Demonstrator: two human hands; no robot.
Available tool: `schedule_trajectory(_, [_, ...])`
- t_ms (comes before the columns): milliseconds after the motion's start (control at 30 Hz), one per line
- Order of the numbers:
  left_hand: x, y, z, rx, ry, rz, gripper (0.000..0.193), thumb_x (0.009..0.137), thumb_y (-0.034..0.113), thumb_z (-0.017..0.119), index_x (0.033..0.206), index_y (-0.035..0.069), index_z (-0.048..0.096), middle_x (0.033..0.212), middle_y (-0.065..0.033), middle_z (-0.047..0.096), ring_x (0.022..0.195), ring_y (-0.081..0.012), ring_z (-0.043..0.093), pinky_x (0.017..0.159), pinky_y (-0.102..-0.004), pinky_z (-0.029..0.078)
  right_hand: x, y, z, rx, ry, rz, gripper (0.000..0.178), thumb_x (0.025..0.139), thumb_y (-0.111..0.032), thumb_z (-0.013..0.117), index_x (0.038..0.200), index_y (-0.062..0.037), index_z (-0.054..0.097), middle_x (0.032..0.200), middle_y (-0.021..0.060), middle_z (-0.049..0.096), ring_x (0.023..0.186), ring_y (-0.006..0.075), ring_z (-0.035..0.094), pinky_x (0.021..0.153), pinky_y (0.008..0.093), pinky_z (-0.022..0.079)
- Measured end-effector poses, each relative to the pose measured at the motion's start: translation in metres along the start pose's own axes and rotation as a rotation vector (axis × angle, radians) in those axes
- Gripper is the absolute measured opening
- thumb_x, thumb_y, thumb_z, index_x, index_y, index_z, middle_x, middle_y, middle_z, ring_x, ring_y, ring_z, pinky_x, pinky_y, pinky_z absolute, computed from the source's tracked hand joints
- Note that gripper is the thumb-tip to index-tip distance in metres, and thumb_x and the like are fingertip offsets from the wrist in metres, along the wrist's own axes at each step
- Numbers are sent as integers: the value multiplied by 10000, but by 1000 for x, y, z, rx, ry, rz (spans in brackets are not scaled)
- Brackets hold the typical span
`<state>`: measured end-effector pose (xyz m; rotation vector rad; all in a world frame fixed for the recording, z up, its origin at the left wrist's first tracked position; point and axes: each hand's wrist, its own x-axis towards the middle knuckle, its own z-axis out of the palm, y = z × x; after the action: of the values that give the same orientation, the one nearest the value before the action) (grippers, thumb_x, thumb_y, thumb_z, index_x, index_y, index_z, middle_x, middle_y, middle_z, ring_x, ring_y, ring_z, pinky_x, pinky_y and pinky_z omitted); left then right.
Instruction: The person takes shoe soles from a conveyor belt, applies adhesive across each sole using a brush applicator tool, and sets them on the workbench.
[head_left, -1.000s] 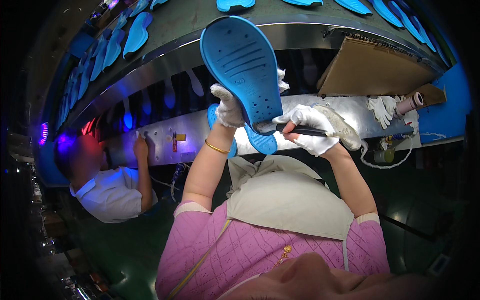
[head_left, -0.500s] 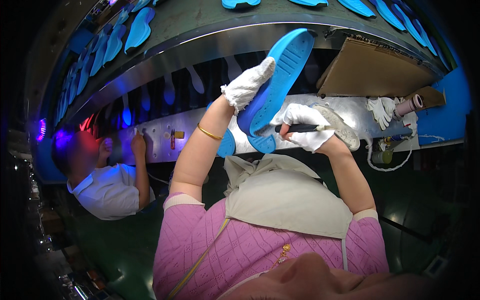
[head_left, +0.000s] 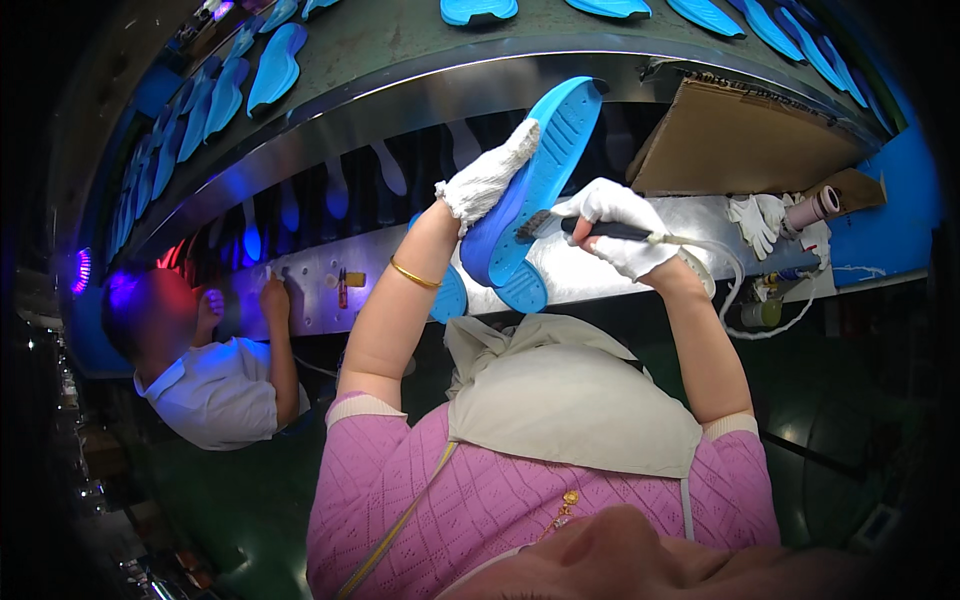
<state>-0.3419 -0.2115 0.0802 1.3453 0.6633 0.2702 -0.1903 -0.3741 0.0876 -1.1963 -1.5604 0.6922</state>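
Observation:
My left hand (head_left: 492,178), in a white glove, is closed on the side of a blue shoe sole (head_left: 548,150) and holds it up at a slant. The sole's recessed face with small holes and grooves shows, and its darker blue sidewall faces right and down. My right hand (head_left: 625,228), also gloved, with a bare fingertip showing, grips a brush (head_left: 610,229) with a black handle and dark bristles. The bristle tips are at the sole's sidewall; whether they touch it I cannot tell. A white hose runs from the handle's end.
Below the held sole lie two more blue soles, one (head_left: 525,288) on the metal bench (head_left: 380,255). Further right are a cardboard sheet (head_left: 750,140), white gloves (head_left: 757,222) and a pink tube (head_left: 815,208). Beyond, a belt (head_left: 380,25) carries several soles. A co-worker (head_left: 220,390) sits left.
The sole has come down slightly and turned, showing more sidewall. My right hand has turned the brush, so its bristles now show at the sole's sidewall and the hose trails right.

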Motion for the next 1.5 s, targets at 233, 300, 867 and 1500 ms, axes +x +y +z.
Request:
schedule_trajectory(233, [-22, 2, -11, -419, -9, 403, 861, 817, 679, 502, 1330, -9, 425, 1142, -146, 609, 1007, -257, 622, 890, -371, 528, -12, -7, -23, 207, -18, 33, 142, 700, 52, 675, 785, -32, 597, 819, 76, 618, 724, 141, 601, 680, 281, 503])
schedule_trajectory(300, [-39, 8, -8, -640, -96, 514, 843, 830, 669, 497, 1345, 6, 422, 1232, -151, 567, 1124, -279, 560, 989, -405, 452, -14, -12, -26, 275, 63, 78, 165, 750, 68, 676, 855, -33, 599, 883, 87, 649, 765, 113, 614, 699, 250, 508])
schedule_trajectory(867, [-18, -92, 63, -1133, -365, 126, 711, 883, 621, 471, 1336, 73, 434, 1234, -144, 561, 1093, -295, 584, 985, -429, 471, -4, 18, 7, -117, 485, -184, 174, 761, 69, 690, 867, -39, 606, 803, 44, 605, 712, 114, 618, 651, 229, 504])
schedule_trajectory(1500, [-9, -74, 56, -1064, -146, 301, 910, 838, 748, 353, 1406, 37, 341, 1337, -182, 485, 1221, -362, 475, 1053, -490, 380, -39, -6, 26, -263, 181, -226, 212, 736, 20, 718, 924, -37, 637, 814, 78, 635, 691, 169, 621, 673, 256, 507])
